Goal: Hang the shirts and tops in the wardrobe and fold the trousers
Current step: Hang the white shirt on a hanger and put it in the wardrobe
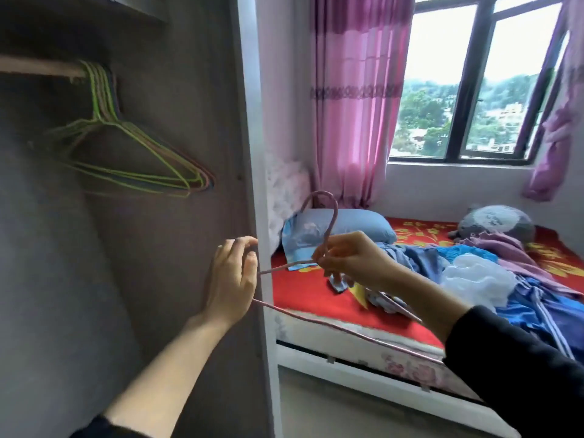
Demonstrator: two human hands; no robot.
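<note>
Beside the wardrobe (189, 121), right hand (350, 260) grips the pink hanger (331, 213) — left hand (230, 279) unclear, maybe only touching — its tip could snag the wardrobe

Wardrobe (177, 216) left, hangers (132, 153) on its rail (38, 67) — bed (316, 298) right, clothes (505, 279) on it — window (480, 83) far right.

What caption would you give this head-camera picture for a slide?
Right hand grips a pink wire hanger by its neck, left hand at its corner, clothes heaped on the bed behind.
</note>
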